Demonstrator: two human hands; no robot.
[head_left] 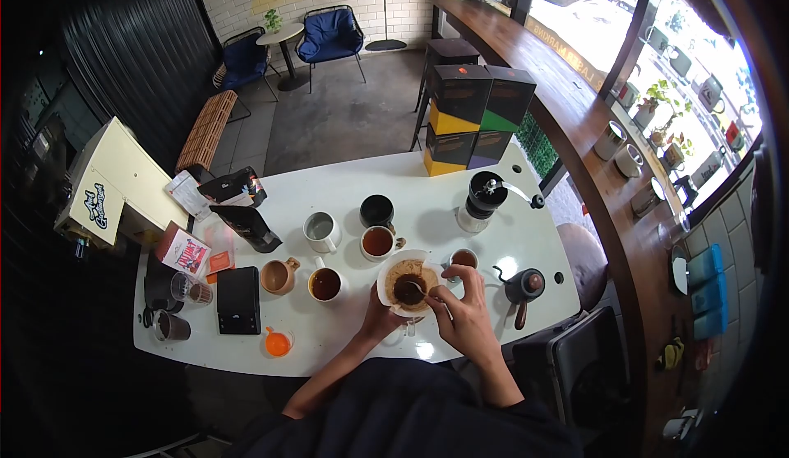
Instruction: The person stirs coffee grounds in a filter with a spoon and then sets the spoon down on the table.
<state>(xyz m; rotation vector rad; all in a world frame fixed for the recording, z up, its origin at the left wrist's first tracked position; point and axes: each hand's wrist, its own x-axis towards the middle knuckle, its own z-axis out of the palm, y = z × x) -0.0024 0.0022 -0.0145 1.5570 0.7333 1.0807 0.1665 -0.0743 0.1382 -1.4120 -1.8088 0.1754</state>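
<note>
Near the table's front edge, a paper coffee filter (393,273) sits in a dripper, with wet coffee grounds and dark liquid inside. My left hand (385,316) is wrapped round the dripper's left side, its fingers partly hidden. My right hand (462,310) pinches a small spoon (417,286) whose tip is in the grounds. A glass cup of brown liquid (463,259) stands just beyond my right fingers. Left of the dripper is a white mug of dark liquid (325,284); behind it, another white mug (378,242) holds reddish-brown liquid.
A hand grinder (485,196) and a kettle (524,285) stand to the right. Stacked boxes (460,100) are at the back. Leftward are a black scale (238,300), an orange cup (278,343), a brown mug (279,276) and black bags (248,226).
</note>
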